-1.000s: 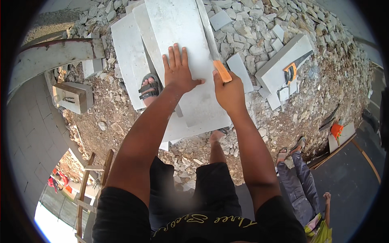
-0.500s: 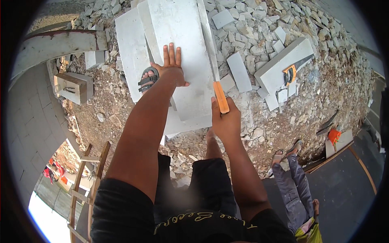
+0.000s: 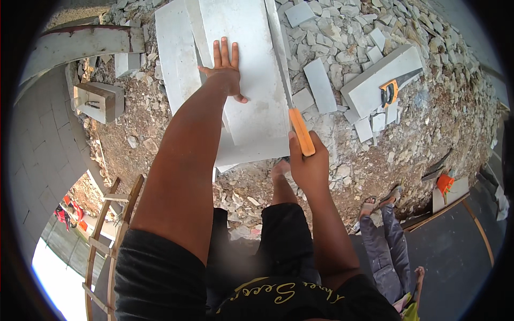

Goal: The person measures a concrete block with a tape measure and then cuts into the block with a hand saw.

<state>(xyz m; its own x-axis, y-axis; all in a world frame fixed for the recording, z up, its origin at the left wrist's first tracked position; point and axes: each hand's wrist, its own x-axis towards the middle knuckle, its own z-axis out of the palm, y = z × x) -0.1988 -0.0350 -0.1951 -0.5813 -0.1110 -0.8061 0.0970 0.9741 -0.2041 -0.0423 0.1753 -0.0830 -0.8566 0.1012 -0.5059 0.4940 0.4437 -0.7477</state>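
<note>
In the head view, lays the left hand [image 3: 224,77] palm down on a pale slab [image 3: 259,69], with fingers stretched apart and the thumb out to the right, grasping nothing. Curls the right hand [image 3: 311,165] tightly around an orange-handled tool [image 3: 302,132] beside the slab's lower right edge, with the thumb along the left of the handle; aims the handle's far end up along that edge, but cannot tell the blade's shape there. Shows a flat offcut [image 3: 320,85] just right of the slab. Farther right, has a saw [image 3: 390,93] resting on a thick block [image 3: 383,72], near stone rubble [image 3: 342,32]. Includes a co-worker's trousers [image 3: 396,235] at lower right and a wooden ladder [image 3: 99,246] at lower left.
</note>
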